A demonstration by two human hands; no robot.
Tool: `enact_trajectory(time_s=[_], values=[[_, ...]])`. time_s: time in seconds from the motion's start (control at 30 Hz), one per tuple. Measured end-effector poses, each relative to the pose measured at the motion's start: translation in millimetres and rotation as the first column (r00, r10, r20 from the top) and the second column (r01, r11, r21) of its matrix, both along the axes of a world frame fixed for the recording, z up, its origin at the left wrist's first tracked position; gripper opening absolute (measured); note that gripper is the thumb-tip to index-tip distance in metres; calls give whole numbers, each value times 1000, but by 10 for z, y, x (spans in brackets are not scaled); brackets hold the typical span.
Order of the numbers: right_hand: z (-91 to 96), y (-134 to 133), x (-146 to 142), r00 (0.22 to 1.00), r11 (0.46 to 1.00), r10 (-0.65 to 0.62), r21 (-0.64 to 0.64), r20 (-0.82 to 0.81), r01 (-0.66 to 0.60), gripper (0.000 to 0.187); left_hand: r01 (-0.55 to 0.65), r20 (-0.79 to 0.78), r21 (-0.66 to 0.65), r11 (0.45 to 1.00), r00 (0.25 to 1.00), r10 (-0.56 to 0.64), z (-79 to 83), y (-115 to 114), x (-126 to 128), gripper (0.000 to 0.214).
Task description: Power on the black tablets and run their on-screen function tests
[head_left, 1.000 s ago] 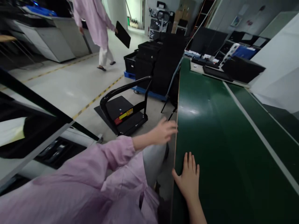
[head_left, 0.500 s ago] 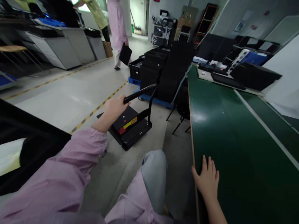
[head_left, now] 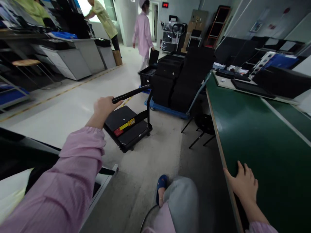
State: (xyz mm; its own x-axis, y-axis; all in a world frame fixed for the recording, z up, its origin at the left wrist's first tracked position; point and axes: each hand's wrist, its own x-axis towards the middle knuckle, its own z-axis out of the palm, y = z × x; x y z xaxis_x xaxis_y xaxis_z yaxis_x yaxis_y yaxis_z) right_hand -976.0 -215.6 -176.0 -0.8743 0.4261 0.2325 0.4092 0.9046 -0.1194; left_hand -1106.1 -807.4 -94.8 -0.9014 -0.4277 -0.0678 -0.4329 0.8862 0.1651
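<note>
My left hand (head_left: 104,108) is wrapped round the end of the black push handle (head_left: 131,94) of a small platform trolley (head_left: 136,134). On the trolley's low deck lies a flat black panel (head_left: 122,116), and red and yellow labels (head_left: 123,127) show on the crossbar. To the right, my right hand (head_left: 244,183) rests on the green tabletop (head_left: 264,136) near its edge, fingers spread, thumb at the rim, holding nothing.
A blue cart (head_left: 170,111) stacked with black trays (head_left: 179,81) stands ahead. A black stool (head_left: 204,123) is beside the table. A co-worker in pink (head_left: 143,34) walks beyond. A metal frame (head_left: 107,179) sits at lower left, near striped floor tape (head_left: 60,94).
My view has shifted. The trolley, with my left hand on its handle, has moved left across the striped tape. The pink-clad co-worker has walked rightward. My right hand stays on the table.
</note>
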Motion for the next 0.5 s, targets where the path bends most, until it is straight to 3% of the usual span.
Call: enact_trajectory(time_s=[0.17,0.37,0.5], values=[[-84,172,-87,999,999,44,23,-8,-44,98,-23,27,-32,999,999,24,-30,-179,-119,71],[31,253,-330,989,993,110,18,99,-112,103,-47,69,-96,994,996,54,-64,-226,-165,66],[29,424,-555,971,977,203,40,129,-209,93,-104,110,-131,986,987,119,-79,-317,-189,67]])
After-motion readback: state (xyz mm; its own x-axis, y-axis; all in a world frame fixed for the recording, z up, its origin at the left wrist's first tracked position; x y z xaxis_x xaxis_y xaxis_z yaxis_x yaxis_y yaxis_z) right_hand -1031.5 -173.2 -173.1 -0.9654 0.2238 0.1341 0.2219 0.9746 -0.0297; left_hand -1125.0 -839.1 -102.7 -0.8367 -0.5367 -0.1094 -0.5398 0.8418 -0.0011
